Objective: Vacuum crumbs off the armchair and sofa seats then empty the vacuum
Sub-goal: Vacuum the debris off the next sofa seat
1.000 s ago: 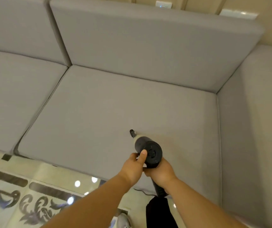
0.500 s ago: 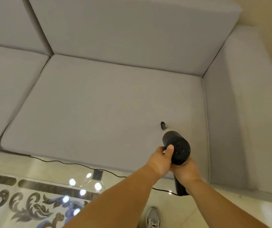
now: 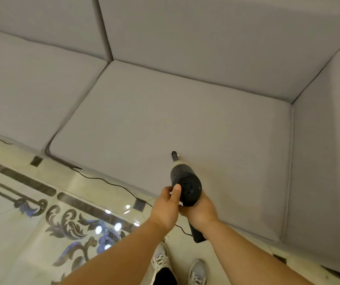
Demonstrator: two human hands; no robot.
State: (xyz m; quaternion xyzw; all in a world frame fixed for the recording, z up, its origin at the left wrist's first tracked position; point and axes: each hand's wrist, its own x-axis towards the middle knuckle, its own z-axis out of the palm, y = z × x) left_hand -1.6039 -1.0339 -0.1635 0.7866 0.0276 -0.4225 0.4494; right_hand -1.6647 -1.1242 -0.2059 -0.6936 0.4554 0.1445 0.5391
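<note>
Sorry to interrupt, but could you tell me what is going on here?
A person is vacuuming a grey sofa. Both hands hold a black handheld vacuum: the right hand grips its handle, the left hand steadies its body. Its nozzle tip sits on the right-hand seat cushion, near the front edge.

Vacuum [image 3: 182, 182] nozzle on sofa seat [image 3: 165, 124], cord [image 3: 107, 179] left below

Two seat cushions [image 3: 165, 124], two back cushions [image 3: 216, 42], one vacuum [image 3: 185, 182], one cord [image 3: 107, 179], two hands [image 3: 165, 208] and two shoes [image 3: 198, 272] show.
</note>
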